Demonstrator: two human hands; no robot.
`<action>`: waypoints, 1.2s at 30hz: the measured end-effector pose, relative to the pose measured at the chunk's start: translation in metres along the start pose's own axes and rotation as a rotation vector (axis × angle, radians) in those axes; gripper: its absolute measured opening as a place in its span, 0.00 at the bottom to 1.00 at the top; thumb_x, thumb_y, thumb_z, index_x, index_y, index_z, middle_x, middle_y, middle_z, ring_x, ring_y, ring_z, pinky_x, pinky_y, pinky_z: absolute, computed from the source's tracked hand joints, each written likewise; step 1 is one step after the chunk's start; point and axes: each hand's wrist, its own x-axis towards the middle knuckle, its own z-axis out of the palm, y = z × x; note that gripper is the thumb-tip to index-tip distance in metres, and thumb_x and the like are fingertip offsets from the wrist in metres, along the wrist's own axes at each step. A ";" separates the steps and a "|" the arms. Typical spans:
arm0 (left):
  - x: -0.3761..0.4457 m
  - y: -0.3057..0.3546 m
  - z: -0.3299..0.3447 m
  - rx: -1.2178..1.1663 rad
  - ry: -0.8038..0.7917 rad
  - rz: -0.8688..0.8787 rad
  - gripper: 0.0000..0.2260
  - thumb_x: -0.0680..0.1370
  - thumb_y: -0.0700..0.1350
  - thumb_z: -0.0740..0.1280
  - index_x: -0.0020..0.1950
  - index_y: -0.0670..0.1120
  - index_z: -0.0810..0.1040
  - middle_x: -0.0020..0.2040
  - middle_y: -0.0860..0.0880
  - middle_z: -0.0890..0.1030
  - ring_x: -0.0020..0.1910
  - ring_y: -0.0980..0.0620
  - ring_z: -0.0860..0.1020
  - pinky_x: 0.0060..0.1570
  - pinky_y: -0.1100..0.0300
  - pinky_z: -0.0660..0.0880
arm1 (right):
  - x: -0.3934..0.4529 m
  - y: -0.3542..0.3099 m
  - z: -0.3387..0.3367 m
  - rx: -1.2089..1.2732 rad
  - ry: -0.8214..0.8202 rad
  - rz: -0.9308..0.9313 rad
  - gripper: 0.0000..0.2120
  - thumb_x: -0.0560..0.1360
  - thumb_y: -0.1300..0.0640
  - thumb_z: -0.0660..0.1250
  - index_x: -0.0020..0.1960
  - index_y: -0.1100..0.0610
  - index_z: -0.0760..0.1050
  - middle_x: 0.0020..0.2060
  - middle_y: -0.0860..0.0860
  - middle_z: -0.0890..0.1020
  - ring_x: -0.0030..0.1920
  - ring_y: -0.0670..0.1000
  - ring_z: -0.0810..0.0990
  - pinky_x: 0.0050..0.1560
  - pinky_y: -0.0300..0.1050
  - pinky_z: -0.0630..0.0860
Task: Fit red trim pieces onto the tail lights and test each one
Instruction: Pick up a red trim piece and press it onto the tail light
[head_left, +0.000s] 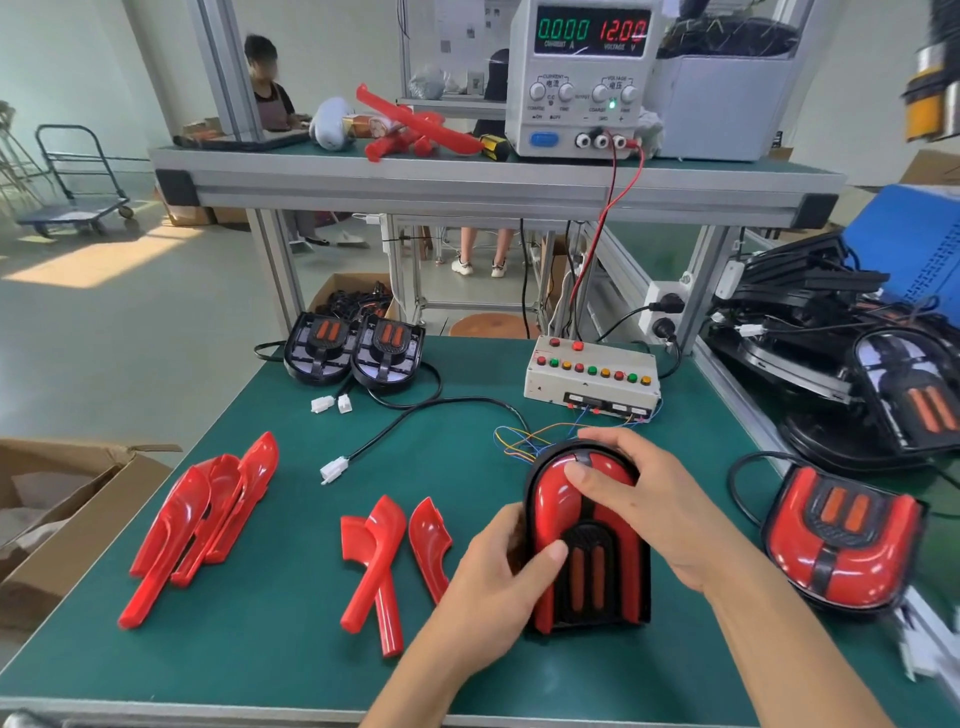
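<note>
A black tail light (587, 571) with red trim fitted on both sides lies on the green mat in front of me. My left hand (493, 587) grips its left edge, thumb on the red trim. My right hand (634, 499) curls over its rounded top, thumb pressing the trim. Loose red trim pieces lie to the left: a nested stack (202, 519) and three more (389, 561). Two untrimmed tail lights (358, 348) sit at the mat's far edge. A finished red-trimmed tail light (841, 535) lies at right.
A test box with coloured buttons (592, 376) stands behind the tail light, its thin wires trailing. A loose white connector (335, 469) lies mid-mat. A power supply (582, 78) reading 12.00 V is on the shelf. A cardboard box (57, 509) is at left, and piled black housings (831, 332) at right.
</note>
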 end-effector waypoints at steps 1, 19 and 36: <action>-0.004 -0.003 0.000 0.024 0.005 0.012 0.10 0.79 0.52 0.68 0.59 0.52 0.77 0.54 0.55 0.84 0.56 0.56 0.82 0.59 0.58 0.76 | -0.001 0.001 0.000 -0.004 -0.013 0.000 0.21 0.72 0.48 0.79 0.62 0.43 0.79 0.55 0.41 0.85 0.55 0.42 0.84 0.61 0.44 0.77; -0.003 0.001 0.002 0.176 -0.008 0.081 0.11 0.81 0.53 0.65 0.63 0.57 0.75 0.56 0.59 0.84 0.57 0.57 0.81 0.60 0.55 0.76 | -0.032 0.016 -0.007 -0.254 0.095 -0.092 0.30 0.71 0.40 0.77 0.69 0.34 0.68 0.61 0.24 0.75 0.61 0.30 0.76 0.60 0.29 0.70; 0.044 0.032 -0.072 0.778 0.435 -0.059 0.13 0.80 0.47 0.68 0.63 0.45 0.80 0.58 0.47 0.82 0.60 0.48 0.78 0.63 0.53 0.72 | -0.063 0.054 -0.049 0.072 0.350 0.249 0.21 0.69 0.44 0.75 0.59 0.48 0.79 0.47 0.43 0.88 0.46 0.44 0.87 0.49 0.46 0.79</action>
